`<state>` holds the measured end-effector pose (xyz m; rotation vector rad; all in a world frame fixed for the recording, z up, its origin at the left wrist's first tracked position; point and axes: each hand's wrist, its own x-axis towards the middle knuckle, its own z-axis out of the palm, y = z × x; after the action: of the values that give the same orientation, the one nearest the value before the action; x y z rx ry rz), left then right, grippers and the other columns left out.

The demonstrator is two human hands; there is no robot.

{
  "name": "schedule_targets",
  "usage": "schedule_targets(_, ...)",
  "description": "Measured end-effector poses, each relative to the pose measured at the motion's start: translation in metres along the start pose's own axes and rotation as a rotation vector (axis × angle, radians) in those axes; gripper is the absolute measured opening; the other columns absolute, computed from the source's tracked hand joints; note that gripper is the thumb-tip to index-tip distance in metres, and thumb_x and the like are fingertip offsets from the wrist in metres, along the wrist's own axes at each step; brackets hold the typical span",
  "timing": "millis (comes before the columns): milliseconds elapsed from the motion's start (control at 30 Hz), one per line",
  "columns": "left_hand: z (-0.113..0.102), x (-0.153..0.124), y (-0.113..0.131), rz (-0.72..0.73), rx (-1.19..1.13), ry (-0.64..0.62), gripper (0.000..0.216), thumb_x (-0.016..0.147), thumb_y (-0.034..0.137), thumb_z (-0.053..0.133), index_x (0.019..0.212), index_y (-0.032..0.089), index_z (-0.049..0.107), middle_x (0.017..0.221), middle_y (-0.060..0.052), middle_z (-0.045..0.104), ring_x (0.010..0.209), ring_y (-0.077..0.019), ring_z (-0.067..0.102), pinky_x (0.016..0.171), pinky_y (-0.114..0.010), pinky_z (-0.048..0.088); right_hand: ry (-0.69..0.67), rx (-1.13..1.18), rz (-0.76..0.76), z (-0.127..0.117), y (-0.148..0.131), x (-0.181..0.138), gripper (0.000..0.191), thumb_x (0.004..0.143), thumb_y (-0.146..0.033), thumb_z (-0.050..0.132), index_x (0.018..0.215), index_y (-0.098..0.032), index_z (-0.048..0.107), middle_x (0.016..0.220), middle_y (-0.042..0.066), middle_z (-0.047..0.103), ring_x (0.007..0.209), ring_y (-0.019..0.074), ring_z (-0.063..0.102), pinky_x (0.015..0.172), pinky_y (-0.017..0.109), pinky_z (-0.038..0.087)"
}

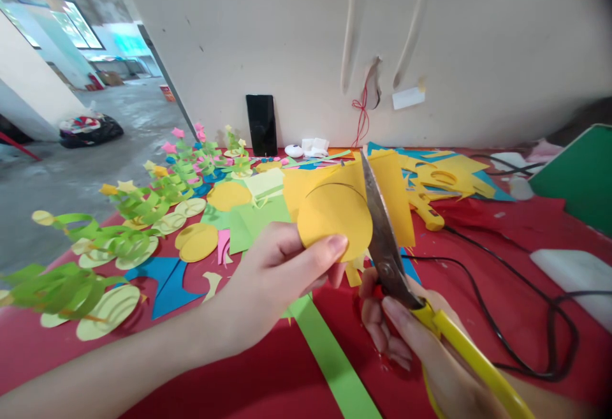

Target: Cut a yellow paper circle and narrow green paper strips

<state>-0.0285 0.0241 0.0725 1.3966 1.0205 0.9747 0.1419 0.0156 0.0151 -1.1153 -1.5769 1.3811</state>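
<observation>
My left hand (287,266) pinches a yellow paper circle (335,215) between thumb and fingers, above the red table. A pencil-like dark curve runs near its upper edge, and a larger yellow sheet (392,196) shows behind it. My right hand (406,330) is wrapped round scissors (382,247) with yellow handles. The blades point up and away, close along the right edge of the circle. Whether the blades touch the paper I cannot tell. Below my hands lies a long green paper strip (329,355).
Green spiral paper plants (115,234) on round bases line the left side. A black phone (261,125) leans on the back wall. At the right lie a yellow glue gun (425,208), black cables (482,304), yellow paper scraps (449,176) and a green board (578,176).
</observation>
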Motion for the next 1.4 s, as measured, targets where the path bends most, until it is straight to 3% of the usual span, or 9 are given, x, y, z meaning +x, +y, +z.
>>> schedule_targets(200, -0.0010, 0.0006, -0.0009, 0.016, -0.006, -0.009, 0.035, 0.085, 0.028, 0.042, 0.053, 0.015, 0.047, 0.046, 0.005, 0.030, 0.043, -0.0063, 0.026, 0.041, -0.022, 0.018, -0.026, -0.029, -0.005, -0.0009, 0.0000, -0.0009, 0.024, 0.083, -0.037, 0.038, 0.076, -0.017, 0.049, 0.046, -0.003, 0.043, 0.037, 0.0062, 0.031, 0.037, 0.020, 0.026)
schedule_targets(733, -0.0040, 0.0027, -0.0060, 0.085, 0.022, 0.057, 0.037, 0.085, 0.030, 0.041, 0.050, 0.016, 0.041, 0.047, 0.004, 0.033, 0.044, -0.0077, 0.028, 0.044, -0.025, 0.020, -0.002, -0.005, 0.035, 0.0009, -0.0021, -0.0006, 0.019, 0.083, -0.034, 0.039, 0.084, -0.018, 0.049, 0.042, -0.005, 0.041, 0.036, 0.0061, 0.030, 0.037, 0.020, 0.025)
schedule_targets(867, -0.0045, 0.0033, -0.0061, 0.104, 0.003, 0.062, 0.037, 0.084, 0.027, 0.040, 0.049, 0.017, 0.035, 0.047, 0.005, 0.029, 0.044, -0.0075, 0.026, 0.044, -0.026, 0.019, -0.014, -0.002, 0.001, 0.0003, 0.0006, -0.0007, 0.018, 0.083, -0.034, 0.040, 0.085, -0.019, 0.049, 0.049, -0.003, 0.047, 0.039, 0.0066, 0.035, 0.039, 0.021, 0.027)
schedule_targets(1000, -0.0060, 0.0028, -0.0060, 0.095, -0.016, 0.044, 0.037, 0.084, 0.024, 0.041, 0.048, 0.017, 0.032, 0.047, 0.005, 0.027, 0.044, -0.0071, 0.023, 0.043, -0.026, 0.018, -0.052, 0.014, -0.042, 0.0007, 0.0029, -0.0014, 0.022, 0.083, -0.036, 0.039, 0.093, -0.019, 0.049, 0.060, 0.000, 0.054, 0.044, 0.0083, 0.042, 0.041, 0.021, 0.030)
schedule_targets(1400, -0.0071, 0.0028, -0.0060, 0.098, -0.092, -0.023, 0.036, 0.085, 0.019, 0.042, 0.050, 0.015, 0.033, 0.047, 0.006, 0.028, 0.044, -0.0050, 0.024, 0.041, -0.022, 0.018, -0.067, 0.029, -0.046, -0.0008, 0.0052, 0.0000, 0.025, 0.084, -0.038, 0.038, 0.092, -0.018, 0.050, 0.060, 0.000, 0.051, 0.045, 0.0076, 0.038, 0.040, 0.020, 0.028)
